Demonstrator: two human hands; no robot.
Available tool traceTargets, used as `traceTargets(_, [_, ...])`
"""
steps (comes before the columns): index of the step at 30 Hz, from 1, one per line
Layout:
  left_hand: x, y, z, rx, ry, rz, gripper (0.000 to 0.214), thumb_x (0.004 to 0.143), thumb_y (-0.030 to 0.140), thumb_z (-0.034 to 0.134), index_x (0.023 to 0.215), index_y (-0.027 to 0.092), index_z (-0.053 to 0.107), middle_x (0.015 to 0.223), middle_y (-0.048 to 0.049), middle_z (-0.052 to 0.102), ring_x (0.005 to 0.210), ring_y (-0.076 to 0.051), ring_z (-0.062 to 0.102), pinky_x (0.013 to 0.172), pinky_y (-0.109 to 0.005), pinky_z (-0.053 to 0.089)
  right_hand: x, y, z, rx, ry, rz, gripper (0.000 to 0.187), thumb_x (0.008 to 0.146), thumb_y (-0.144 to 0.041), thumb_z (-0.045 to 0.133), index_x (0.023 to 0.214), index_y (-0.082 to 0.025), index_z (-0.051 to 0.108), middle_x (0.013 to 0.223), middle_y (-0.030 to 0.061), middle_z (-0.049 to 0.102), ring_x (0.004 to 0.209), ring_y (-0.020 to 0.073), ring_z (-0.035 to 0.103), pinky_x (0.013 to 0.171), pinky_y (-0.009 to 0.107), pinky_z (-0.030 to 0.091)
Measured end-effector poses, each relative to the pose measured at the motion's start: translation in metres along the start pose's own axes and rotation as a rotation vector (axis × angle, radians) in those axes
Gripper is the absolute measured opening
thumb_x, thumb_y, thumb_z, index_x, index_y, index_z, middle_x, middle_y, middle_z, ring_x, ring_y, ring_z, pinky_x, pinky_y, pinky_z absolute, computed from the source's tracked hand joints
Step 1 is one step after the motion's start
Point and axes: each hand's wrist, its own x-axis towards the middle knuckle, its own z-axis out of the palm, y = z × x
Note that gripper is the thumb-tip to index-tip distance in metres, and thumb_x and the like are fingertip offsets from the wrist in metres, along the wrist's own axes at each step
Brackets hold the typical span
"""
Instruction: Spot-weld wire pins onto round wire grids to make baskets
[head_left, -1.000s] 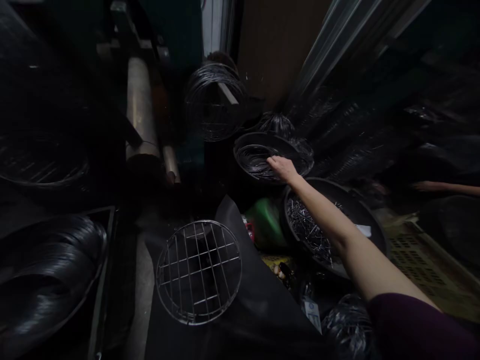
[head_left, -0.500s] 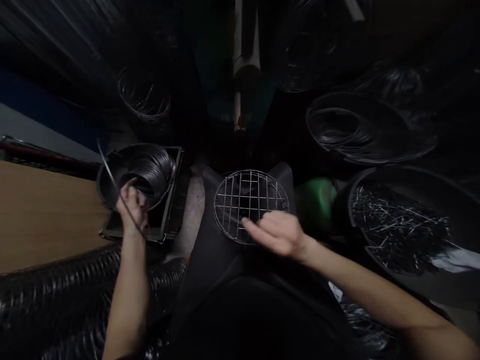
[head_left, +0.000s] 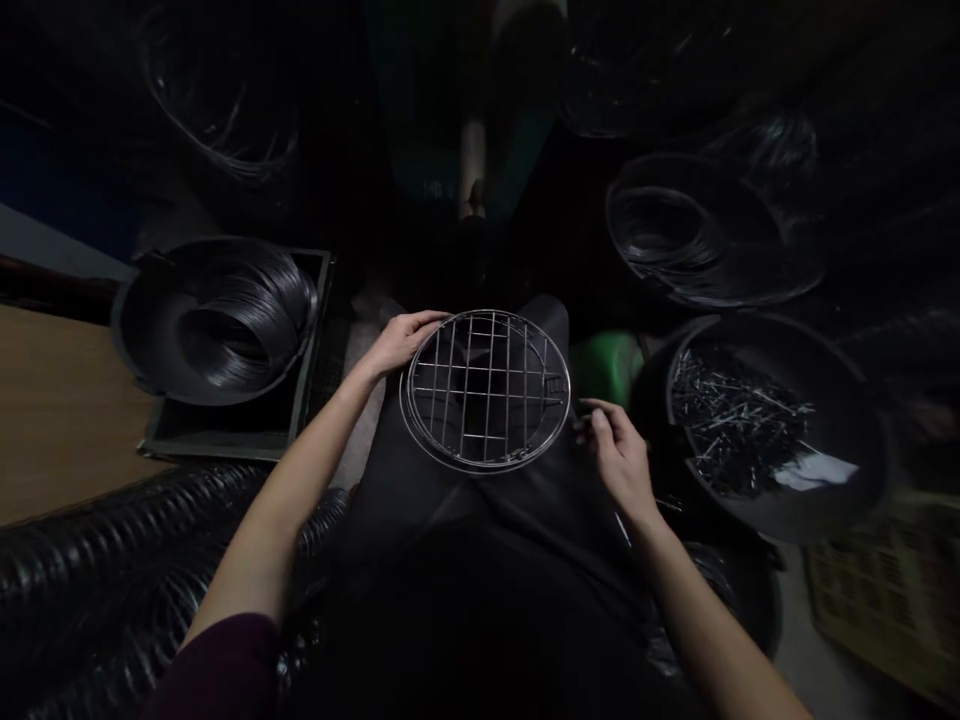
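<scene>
Left hand [head_left: 401,340] grips the upper-left rim of the round wire grille [head_left: 485,390], fingers curled over the outer ring, so it is clasped on the grille itself. Right hand [head_left: 616,455] sits just beside the grille's right edge, apart from the rim by a small gap, fingers loosely bent toward it; something thin may lie between the fingertips, but the dim light does not let me tell, and I cannot say whether that hand is closed on anything.

From the right hand, the grille lies to the left and slightly farther from the body. From the left hand, it spreads right and toward the body. Only the left hand touches it.

Being a flat disc, the grille has no long axis; it lies nearly level on the dark apron [head_left: 480,520] over the person's lap, centred between both forearms. It is bright bare metal: a doubled outer ring, a grid of crossing straight wires inside, and a small looped tab at the right rim, on the side facing the right hand.

Around it stand a basin of coiled wire [head_left: 225,325] to the left, a basin of short wire pieces [head_left: 739,425] to the right, and another dish of wire rings [head_left: 675,235] beyond.
</scene>
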Motion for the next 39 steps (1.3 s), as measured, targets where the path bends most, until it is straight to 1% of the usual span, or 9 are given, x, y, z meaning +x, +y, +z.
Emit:
traceTargets(4, [-0.003, 0.001, -0.006, -0.049, -0.135, -0.024, 0.075, 0.083, 0.068, 0.056, 0.135, 0.013, 0.059, 0.123, -0.0116, 0.069, 0.103, -0.025, 0.066, 0.093, -0.033, 0.051, 0.013, 0.009, 0.016, 0.152, -0.129, 0.136, 0.058, 0.094, -0.059, 0.042, 0.133, -0.018, 0.056, 0.072, 0.0004, 0.063, 0.056, 0.0137, 0.056, 0.052, 0.027, 0.047])
traceTargets(9, [0.003, -0.002, -0.008, 0.007, -0.14, -0.004, 0.067, 0.084, 0.06, 0.06, 0.137, 0.018, 0.057, 0.102, -0.0068, 0.075, 0.08, -0.018, 0.067, 0.074, -0.027, 0.053, 0.017, 0.012, 0.031, 0.17, -0.09, 0.146, 0.06, 0.089, -0.057, 0.053, 0.136, -0.02, 0.057, 0.077, 0.0008, 0.066, 0.055, 0.0132, 0.054, 0.052, 0.028, 0.049])
traceTargets(13, [0.003, -0.004, -0.002, 0.108, -0.085, 0.023, 0.053, 0.09, 0.049, 0.057, 0.132, 0.018, 0.062, 0.096, -0.005, 0.075, 0.078, -0.017, 0.067, 0.073, -0.027, 0.052, 0.015, 0.014, 0.035, 0.181, -0.027, 0.132, 0.058, 0.086, -0.054, 0.059, 0.132, -0.02, 0.059, 0.106, 0.0066, 0.07, 0.088, 0.0181, 0.066, 0.079, 0.033, 0.057])
traceTargets(16, [0.001, -0.004, 0.002, 0.204, -0.018, 0.059, 0.044, 0.091, 0.042, 0.057, 0.126, 0.019, 0.066, 0.105, -0.0059, 0.075, 0.09, -0.02, 0.069, 0.084, -0.029, 0.051, 0.014, 0.014, 0.034, 0.119, -0.034, 0.075, 0.053, 0.089, -0.052, 0.056, 0.131, -0.02, 0.061, 0.127, 0.009, 0.065, 0.116, 0.0229, 0.061, 0.103, 0.041, 0.049])
traceTargets(21, [-0.002, -0.012, 0.01, 0.259, 0.061, 0.056, 0.04, 0.093, 0.04, 0.056, 0.128, 0.023, 0.065, 0.118, -0.0066, 0.073, 0.101, -0.021, 0.07, 0.092, -0.029, 0.05, 0.014, 0.021, 0.033, -0.035, -0.149, 0.023, 0.05, 0.091, -0.048, 0.052, 0.131, -0.02, 0.061, 0.13, 0.0083, 0.063, 0.128, 0.0241, 0.054, 0.112, 0.044, 0.04])
traceTargets(29, [-0.007, -0.02, 0.027, 0.111, 0.122, 0.085, 0.039, 0.093, 0.046, 0.057, 0.123, 0.024, 0.068, 0.122, -0.003, 0.071, 0.117, -0.026, 0.065, 0.1, -0.034, 0.05, -0.017, 0.032, 0.045, -0.26, 0.196, -0.157, 0.043, 0.092, -0.05, 0.051, 0.109, -0.016, 0.072, 0.096, 0.0111, 0.07, 0.094, 0.0242, 0.067, 0.092, 0.042, 0.053])
traceTargets(32, [-0.006, -0.021, 0.028, 0.103, 0.102, 0.061, 0.038, 0.093, 0.046, 0.057, 0.123, 0.027, 0.068, 0.127, -0.0006, 0.069, 0.123, -0.027, 0.061, 0.103, -0.035, 0.048, -0.038, 0.03, 0.037, -0.336, 0.032, -0.219, 0.051, 0.093, -0.048, 0.049, 0.129, -0.016, 0.062, 0.114, 0.0145, 0.067, 0.106, 0.027, 0.065, 0.096, 0.045, 0.05])
traceTargets(35, [-0.003, -0.026, 0.029, 0.094, 0.094, 0.054, 0.035, 0.092, 0.046, 0.058, 0.122, 0.03, 0.068, 0.127, 0.0026, 0.068, 0.125, -0.026, 0.06, 0.106, -0.036, 0.047, -0.053, 0.029, 0.03, -0.414, -0.165, -0.219, 0.074, 0.088, -0.053, 0.056, 0.148, -0.014, 0.042, 0.133, 0.0187, 0.058, 0.123, 0.0331, 0.056, 0.103, 0.052, 0.045])
traceTargets(39, [-0.001, -0.031, 0.031, 0.081, 0.109, 0.067, 0.035, 0.091, 0.045, 0.061, 0.122, 0.03, 0.068, 0.123, 0.0037, 0.07, 0.125, -0.026, 0.06, 0.106, -0.037, 0.047, -0.059, 0.028, 0.04, -0.478, -0.138, -0.132, 0.1, 0.073, -0.064, 0.069, 0.152, -0.014, 0.033, 0.14, 0.0217, 0.051, 0.128, 0.0392, 0.05, 0.105, 0.058, 0.042])
